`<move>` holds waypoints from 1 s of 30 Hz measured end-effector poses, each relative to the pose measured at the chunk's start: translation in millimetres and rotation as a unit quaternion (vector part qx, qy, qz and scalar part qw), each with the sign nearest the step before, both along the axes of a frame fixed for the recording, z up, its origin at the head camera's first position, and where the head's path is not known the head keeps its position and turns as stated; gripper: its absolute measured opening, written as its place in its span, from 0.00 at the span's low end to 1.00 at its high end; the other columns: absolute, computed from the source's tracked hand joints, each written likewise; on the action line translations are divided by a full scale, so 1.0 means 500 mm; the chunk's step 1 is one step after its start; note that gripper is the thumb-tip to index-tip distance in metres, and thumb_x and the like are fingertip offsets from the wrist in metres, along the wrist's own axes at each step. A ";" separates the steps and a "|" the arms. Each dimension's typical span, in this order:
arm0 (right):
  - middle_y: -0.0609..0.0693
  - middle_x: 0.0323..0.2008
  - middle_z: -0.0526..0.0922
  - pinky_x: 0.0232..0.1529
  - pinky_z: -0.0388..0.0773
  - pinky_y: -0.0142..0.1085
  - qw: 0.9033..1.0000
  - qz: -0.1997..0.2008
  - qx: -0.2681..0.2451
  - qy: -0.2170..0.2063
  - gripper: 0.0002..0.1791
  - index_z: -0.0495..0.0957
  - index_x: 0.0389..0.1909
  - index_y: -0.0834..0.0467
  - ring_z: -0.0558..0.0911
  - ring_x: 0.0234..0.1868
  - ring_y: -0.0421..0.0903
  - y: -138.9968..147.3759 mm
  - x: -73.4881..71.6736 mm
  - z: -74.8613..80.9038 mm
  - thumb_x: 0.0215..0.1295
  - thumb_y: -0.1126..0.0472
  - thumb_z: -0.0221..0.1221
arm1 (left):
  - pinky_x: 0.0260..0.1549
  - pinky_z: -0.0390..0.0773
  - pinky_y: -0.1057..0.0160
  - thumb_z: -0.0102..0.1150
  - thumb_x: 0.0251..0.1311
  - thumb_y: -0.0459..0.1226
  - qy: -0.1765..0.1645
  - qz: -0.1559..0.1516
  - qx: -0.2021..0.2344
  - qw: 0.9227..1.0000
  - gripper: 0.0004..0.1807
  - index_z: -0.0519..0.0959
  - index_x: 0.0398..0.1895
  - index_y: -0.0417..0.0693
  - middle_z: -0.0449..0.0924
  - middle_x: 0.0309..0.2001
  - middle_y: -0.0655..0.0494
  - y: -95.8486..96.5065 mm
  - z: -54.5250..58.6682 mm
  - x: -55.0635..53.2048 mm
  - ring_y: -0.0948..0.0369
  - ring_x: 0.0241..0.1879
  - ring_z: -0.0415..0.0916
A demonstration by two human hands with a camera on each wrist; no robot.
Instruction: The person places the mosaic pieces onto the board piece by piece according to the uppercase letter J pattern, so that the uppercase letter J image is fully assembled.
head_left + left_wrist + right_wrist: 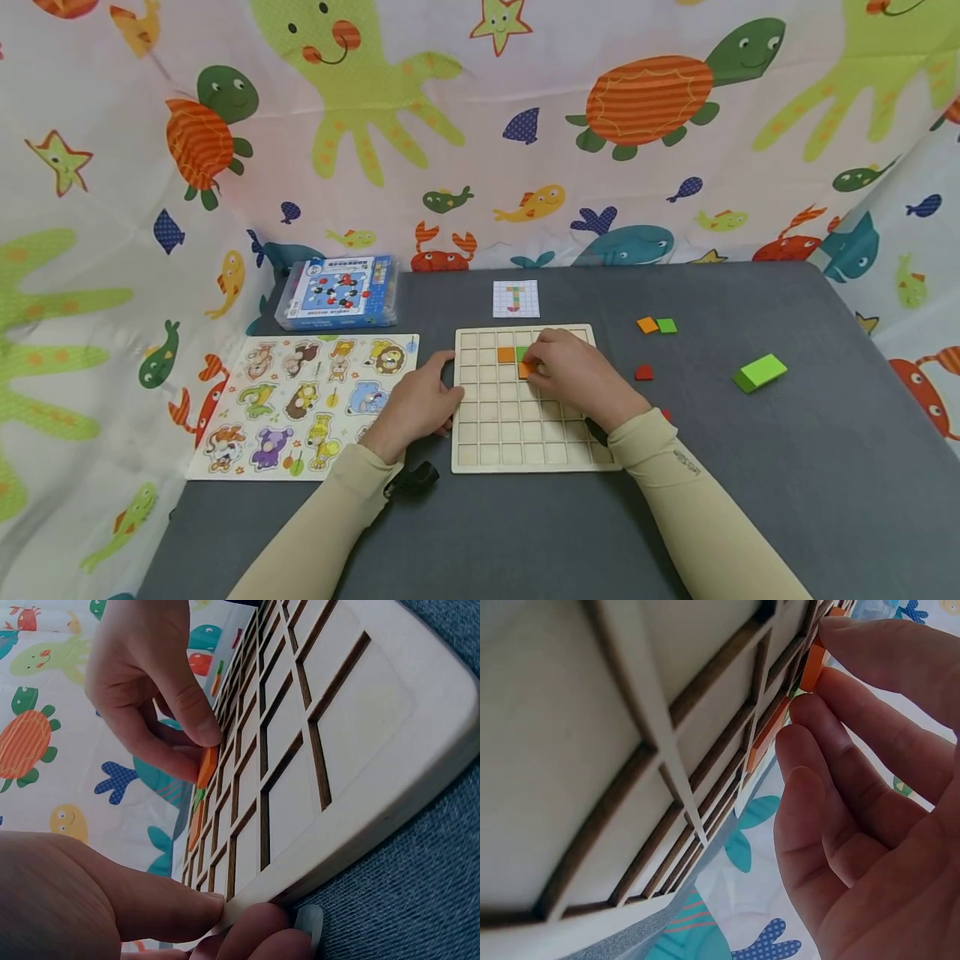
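Note:
The wooden grid board (pixel 510 433) lies flat on the table. My left hand (pixel 420 398) holds its left edge, thumb and fingers about the rim in the left wrist view. Over the upper middle of the grid, my right hand (pixel 573 371) pinches an orange square tile (pixel 208 766) between thumb and fingertips. The tile is tilted against a cell just below a green tile (pixel 521 353). Left of the green one, another orange tile (pixel 506 355) sits in its cell. Part of the green tile is hidden by the right hand.
A pattern card (pixel 516 299) lies behind the board. Loose orange (pixel 647 325), green (pixel 667 326) and red (pixel 643 372) tiles are to the right, with a green block (pixel 761 372) farther out. An animal puzzle board (pixel 300 433) and a plastic box (pixel 337 292) occupy the left.

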State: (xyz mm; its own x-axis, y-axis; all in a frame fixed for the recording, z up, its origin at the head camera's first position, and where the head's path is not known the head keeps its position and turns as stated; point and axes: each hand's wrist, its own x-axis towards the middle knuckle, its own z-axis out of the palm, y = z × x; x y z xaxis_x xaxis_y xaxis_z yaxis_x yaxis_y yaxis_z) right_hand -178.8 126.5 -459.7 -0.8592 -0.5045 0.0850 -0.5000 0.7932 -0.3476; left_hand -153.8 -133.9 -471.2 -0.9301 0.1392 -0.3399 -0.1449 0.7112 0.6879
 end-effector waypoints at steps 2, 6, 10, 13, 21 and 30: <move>0.50 0.42 0.86 0.50 0.87 0.44 1.000 0.000 0.002 0.000 0.07 0.92 0.44 0.56 0.83 0.44 0.47 -0.002 0.000 -0.001 0.69 0.60 0.72 | 0.22 0.84 0.59 0.61 0.77 0.43 -0.001 0.000 0.000 1.000 0.37 0.61 0.85 0.55 0.84 0.25 0.51 -0.001 -0.001 0.000 0.56 0.20 0.83; 0.49 0.41 0.86 0.49 0.87 0.43 1.000 0.001 0.002 0.000 0.06 0.92 0.44 0.56 0.83 0.43 0.47 -0.001 -0.001 -0.006 0.69 0.60 0.72 | 0.22 0.84 0.59 0.61 0.77 0.43 -0.003 -0.001 0.000 1.000 0.37 0.61 0.85 0.54 0.84 0.25 0.51 -0.002 -0.003 0.001 0.56 0.20 0.83; 0.49 0.41 0.86 0.49 0.87 0.43 1.000 0.003 -0.001 -0.002 0.06 0.92 0.44 0.56 0.83 0.43 0.46 -0.002 0.000 -0.007 0.69 0.60 0.73 | 0.22 0.84 0.58 0.61 0.77 0.43 -0.003 -0.002 0.003 1.000 0.38 0.61 0.86 0.55 0.84 0.25 0.51 -0.004 -0.002 0.002 0.55 0.20 0.84; 0.50 0.41 0.86 0.50 0.88 0.43 1.000 0.002 -0.001 -0.004 0.06 0.92 0.44 0.56 0.83 0.44 0.47 -0.004 -0.001 -0.006 0.69 0.60 0.73 | 0.22 0.84 0.58 0.61 0.77 0.44 -0.001 -0.003 0.004 1.000 0.38 0.60 0.86 0.55 0.85 0.25 0.51 -0.004 0.000 0.002 0.55 0.20 0.84; 0.50 0.43 0.86 0.52 0.88 0.45 1.000 -0.006 0.010 -0.013 0.07 0.92 0.44 0.55 0.83 0.46 0.48 -0.004 -0.005 -0.007 0.68 0.59 0.73 | 0.22 0.84 0.58 0.61 0.77 0.44 0.000 -0.003 -0.001 1.000 0.38 0.60 0.86 0.55 0.85 0.24 0.51 -0.003 0.001 0.000 0.55 0.20 0.84; 0.50 0.43 0.86 0.49 0.87 0.44 1.000 -0.007 0.011 -0.017 0.07 0.92 0.44 0.55 0.83 0.44 0.46 -0.002 -0.007 -0.006 0.69 0.60 0.73 | 0.23 0.84 0.58 0.61 0.77 0.44 -0.005 0.000 -0.002 1.000 0.38 0.60 0.86 0.55 0.85 0.26 0.51 -0.003 0.002 -0.002 0.55 0.20 0.84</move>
